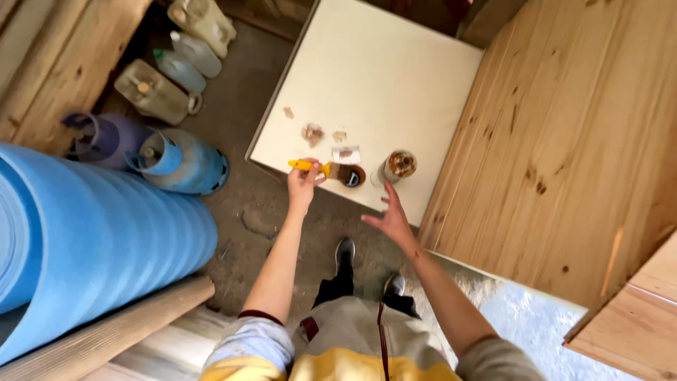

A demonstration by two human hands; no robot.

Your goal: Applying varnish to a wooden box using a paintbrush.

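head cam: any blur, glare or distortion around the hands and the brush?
Head view: soft overall, fine detail smeared; the left hand on the yellow-handled brush and the open right hand near the jar read clearly enough. Wide-angle bending shows on the blue foam roll and edge planks. The cream board is bright, no hard glare; shadows are diffuse.

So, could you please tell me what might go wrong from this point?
The jar and the small pot stand close to the near edge of the cream board; the open right hand reaching in could knock the jar off. The brush in the left hand rests on the pot and might tip it, adding to the brown stains.
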